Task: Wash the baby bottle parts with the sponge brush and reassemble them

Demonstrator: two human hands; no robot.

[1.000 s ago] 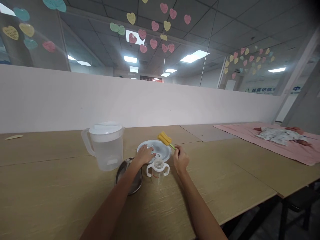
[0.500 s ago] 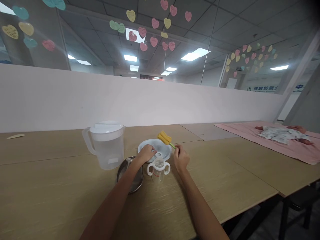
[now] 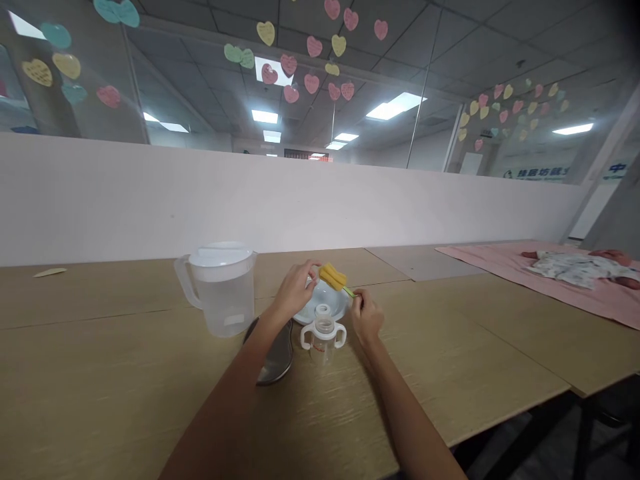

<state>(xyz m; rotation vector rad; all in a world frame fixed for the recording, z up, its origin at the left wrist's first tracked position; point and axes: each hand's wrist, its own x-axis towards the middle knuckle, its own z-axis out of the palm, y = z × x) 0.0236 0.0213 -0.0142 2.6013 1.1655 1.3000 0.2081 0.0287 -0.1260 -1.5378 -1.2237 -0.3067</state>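
My right hand (image 3: 367, 316) grips the green handle of a brush with a yellow sponge head (image 3: 333, 276), which is held above a white bowl (image 3: 330, 303). Beside the sponge, over the bowl's left side, my left hand (image 3: 296, 290) has curled fingers round something small and pale that I cannot make out. In front of the bowl stands a clear bottle (image 3: 323, 348) with two white handles and no lid. A small white ring-shaped piece (image 3: 323, 310) shows just behind the bottle's mouth. My left forearm partly covers a dark metal tray (image 3: 280, 357).
A lidded clear plastic jug (image 3: 227, 293) stands left of the tray on the wooden table (image 3: 125, 393). At the far right a baby doll in patterned clothes (image 3: 565, 267) lies on a pink cloth (image 3: 493, 260). A low white wall (image 3: 150, 200) runs behind the table.
My left hand has risen from inside the bowl to beside the sponge. My right hand still holds the brush. The whole view has shifted slightly.
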